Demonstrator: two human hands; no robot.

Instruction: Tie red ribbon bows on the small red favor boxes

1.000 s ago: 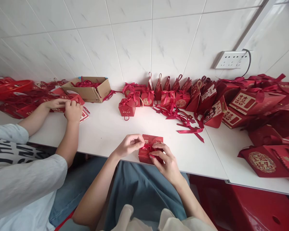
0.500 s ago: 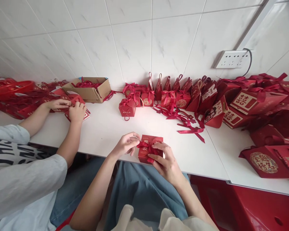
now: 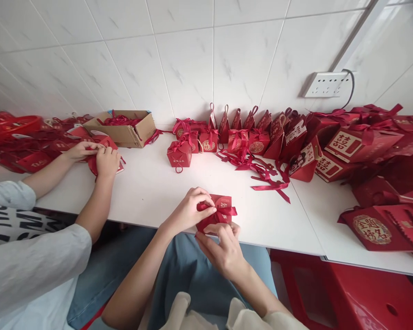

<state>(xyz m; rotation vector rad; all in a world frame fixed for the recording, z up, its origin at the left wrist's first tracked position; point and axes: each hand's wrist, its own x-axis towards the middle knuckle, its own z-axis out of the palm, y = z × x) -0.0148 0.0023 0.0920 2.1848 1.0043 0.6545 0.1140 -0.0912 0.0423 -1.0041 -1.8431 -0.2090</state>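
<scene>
A red gift box [image 3: 223, 201] with gold print lies at the table's near edge in front of me. Around its top runs a dark red ribbon [image 3: 231, 211], tied in a bow whose right loop shows. My left hand [image 3: 192, 208] reaches over the box's left side, thumb and fingertips pinching the ribbon near the knot. Below it, my right hand [image 3: 223, 245] is closed at the near side of the box, thumb and index finger pinched on a ribbon end. Both hands partly cover the box.
Finished red boxes [image 3: 179, 153] and loose ribbons [image 3: 268, 176] lie behind. Larger red boxes [image 3: 365, 146] are piled right. A cardboard box [image 3: 124, 133] of ribbon stands back left. A co-worker's hands [image 3: 105, 158] handle a red box at left. A red stool [image 3: 375, 293] is below the table.
My left hand has moved right onto the bow and pinches the ribbon. My right hand has shifted left and nearer me, to the front of the box.
</scene>
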